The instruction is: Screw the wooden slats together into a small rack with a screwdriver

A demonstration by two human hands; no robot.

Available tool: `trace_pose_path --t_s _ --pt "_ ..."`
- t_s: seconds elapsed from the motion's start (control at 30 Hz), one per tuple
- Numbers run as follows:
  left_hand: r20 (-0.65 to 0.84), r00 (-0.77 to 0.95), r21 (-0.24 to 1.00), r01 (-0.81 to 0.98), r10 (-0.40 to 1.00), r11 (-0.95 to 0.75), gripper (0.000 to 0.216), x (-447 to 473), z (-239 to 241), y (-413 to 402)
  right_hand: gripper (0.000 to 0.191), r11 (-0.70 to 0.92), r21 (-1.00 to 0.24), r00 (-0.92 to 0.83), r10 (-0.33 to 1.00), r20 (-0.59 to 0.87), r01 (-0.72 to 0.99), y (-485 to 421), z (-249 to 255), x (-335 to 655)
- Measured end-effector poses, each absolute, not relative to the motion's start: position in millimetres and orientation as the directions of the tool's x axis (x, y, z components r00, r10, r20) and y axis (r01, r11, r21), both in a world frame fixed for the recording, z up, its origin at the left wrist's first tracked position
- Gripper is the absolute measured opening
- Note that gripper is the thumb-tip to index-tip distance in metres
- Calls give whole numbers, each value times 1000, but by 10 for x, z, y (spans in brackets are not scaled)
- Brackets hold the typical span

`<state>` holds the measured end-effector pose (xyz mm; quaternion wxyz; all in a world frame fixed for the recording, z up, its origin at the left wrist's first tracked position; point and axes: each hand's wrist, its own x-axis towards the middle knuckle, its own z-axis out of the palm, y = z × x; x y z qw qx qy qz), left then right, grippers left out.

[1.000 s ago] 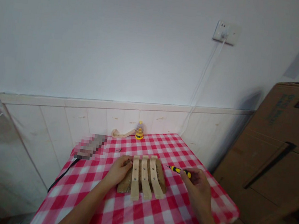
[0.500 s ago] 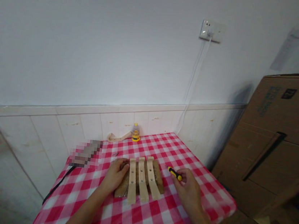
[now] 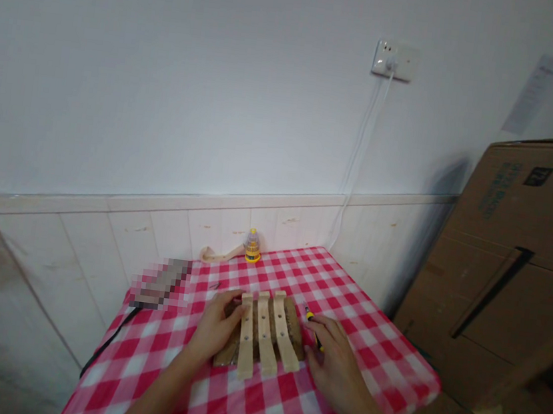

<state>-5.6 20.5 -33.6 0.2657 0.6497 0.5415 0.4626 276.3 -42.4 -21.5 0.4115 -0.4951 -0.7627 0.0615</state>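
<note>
Head view. The right hand [image 3: 333, 360] has come down and in since a second ago. Then it was raised over the red-checked tablecloth [image 3: 282, 406] with the yellow-and-black screwdriver [image 3: 311, 316] pinched in its fingertips and pointing left. Now it lies low, palm down, beside the right edge of the slatted wooden piece [image 3: 266, 332].

Only the tip end of the screwdriver shows, poking out from under the index finger. I cannot tell whether the fingers pinch it or merely rest on it.

My reading: the tool is off the wood and no screw is being worked at this instant. Both hands bracket the piece.

Left hand [image 3: 213, 330]: unchanged. Its forearm comes in from the lower left and its fingers are curled over the left end of the piece, gripping it flat to the cloth.

The piece lies mid-table between the hands, three pale slats across darker boards, with screw spots visible on the slats.

Also noted:
- A small yellow-based domed item [image 3: 252, 247] stands at the far table edge, by the wall.
- A pixelated object [image 3: 161, 280] sits to the left, with a black cable [image 3: 109, 341] running off it.
</note>
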Motion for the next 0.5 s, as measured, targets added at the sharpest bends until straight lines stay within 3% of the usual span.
trace_pose_path --t_s 0.5 --pt "282 46 889 364 958 -279 30 3 -205 221 22 582 -570 -282 800 530 579 -570 -182 2545"
